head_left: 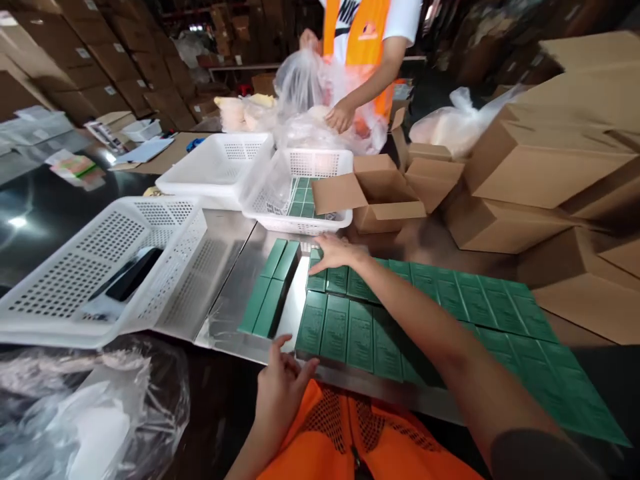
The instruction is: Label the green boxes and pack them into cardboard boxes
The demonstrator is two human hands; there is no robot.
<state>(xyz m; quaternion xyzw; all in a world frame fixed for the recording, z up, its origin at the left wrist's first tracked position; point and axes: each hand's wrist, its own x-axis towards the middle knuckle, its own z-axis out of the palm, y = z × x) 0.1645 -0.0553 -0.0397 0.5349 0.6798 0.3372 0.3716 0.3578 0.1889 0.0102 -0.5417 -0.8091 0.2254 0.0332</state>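
Two long rows of small green boxes (360, 331) lie side by side on the metal table, running off to the right. My right hand (337, 253) reaches over the left end of the far row, thumb and fingers spread at the top of a green box there; whether it grips the box I cannot tell for certain. A separate small block of green boxes (270, 288) stands left of the rows, across a narrow gap. My left hand (283, 380) hovers by the table's front edge below that gap, thumb and forefinger apart, holding nothing.
A white basket (300, 223) with green boxes inside stands ahead, beside an open carton (390, 213). More white baskets (175, 260) are on the left. Cartons (545, 160) pile up on the right. A co-worker in an orange vest (367, 40) handles clear plastic bags (305, 87) opposite.
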